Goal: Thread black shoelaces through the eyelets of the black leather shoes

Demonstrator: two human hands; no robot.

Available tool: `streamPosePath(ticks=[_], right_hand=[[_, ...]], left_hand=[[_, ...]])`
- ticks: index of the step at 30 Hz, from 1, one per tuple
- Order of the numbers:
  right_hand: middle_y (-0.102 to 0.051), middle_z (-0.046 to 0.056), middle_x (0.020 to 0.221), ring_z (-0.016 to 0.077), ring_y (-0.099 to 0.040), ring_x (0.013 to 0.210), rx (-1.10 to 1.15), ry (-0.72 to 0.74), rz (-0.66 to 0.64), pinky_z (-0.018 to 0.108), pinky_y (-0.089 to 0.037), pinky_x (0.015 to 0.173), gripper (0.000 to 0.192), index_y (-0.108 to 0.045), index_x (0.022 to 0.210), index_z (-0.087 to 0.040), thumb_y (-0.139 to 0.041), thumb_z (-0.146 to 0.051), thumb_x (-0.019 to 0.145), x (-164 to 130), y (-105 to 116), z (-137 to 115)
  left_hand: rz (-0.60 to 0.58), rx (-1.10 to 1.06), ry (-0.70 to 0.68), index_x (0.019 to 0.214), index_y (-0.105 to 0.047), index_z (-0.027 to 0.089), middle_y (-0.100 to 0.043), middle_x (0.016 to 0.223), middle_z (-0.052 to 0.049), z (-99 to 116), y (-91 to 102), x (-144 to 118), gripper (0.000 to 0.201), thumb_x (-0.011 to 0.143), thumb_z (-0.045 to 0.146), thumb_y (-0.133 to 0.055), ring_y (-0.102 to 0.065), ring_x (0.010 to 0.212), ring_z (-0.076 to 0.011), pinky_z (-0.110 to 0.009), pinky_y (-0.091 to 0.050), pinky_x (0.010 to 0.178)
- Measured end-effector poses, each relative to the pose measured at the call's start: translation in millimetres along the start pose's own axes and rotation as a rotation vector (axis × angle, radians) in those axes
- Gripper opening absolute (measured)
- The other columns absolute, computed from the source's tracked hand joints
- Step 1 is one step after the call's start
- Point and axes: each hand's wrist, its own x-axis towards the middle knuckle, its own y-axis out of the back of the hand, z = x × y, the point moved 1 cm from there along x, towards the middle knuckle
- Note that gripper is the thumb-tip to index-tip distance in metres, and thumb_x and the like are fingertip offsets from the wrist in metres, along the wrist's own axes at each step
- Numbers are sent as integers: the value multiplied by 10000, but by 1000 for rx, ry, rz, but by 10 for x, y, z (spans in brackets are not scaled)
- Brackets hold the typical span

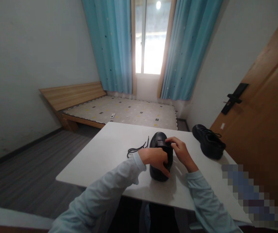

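While our left hand (156, 157) grips the black shoe (161, 155), our right hand (181, 151) pinches its tongue. We'd best keep it steady on the table (105, 155); its loose lace (137, 149) lies left.

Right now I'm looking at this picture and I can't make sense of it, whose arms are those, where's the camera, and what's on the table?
There is no machine here. The camera sits on a person's head and looks forward and down, so the two arms in pale sleeves are that person's own.

The left hand and the right hand both rest on a black shoe standing on a white table; each seems to have a grip on it. Just left of the shoe lies a loose black shoelace. A second black shoe sits apart, near the table's right edge.

Behind the table are a low bed, blue curtains around a window, and a wooden door on the right.
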Motion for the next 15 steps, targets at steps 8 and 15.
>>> streamPosePath(ticks=[8, 15], right_hand=[[-673, 63, 905, 212, -604, 893, -10, 0, -10, 329, -462, 779, 270, -655, 837, -189, -416, -185, 711, 3, -2, -33], [-664, 62, 914, 212, -593, 900, -23, 47, -22, 342, -442, 820, 274, -659, 822, -193, -401, -177, 731, 16, 13, -47]], left_hand=[[-54, 33, 71, 853, -735, 76, -708, 752, -160, 16, -86, 64, 577, 715, 616, -584, -646, 634, -226, -278, -459, 551], [-58, 32, 147, 939, -722, 92, -710, 815, -189, 57, -78, 31, 538, 734, 569, -583, -678, 734, -269, -301, -501, 599]])
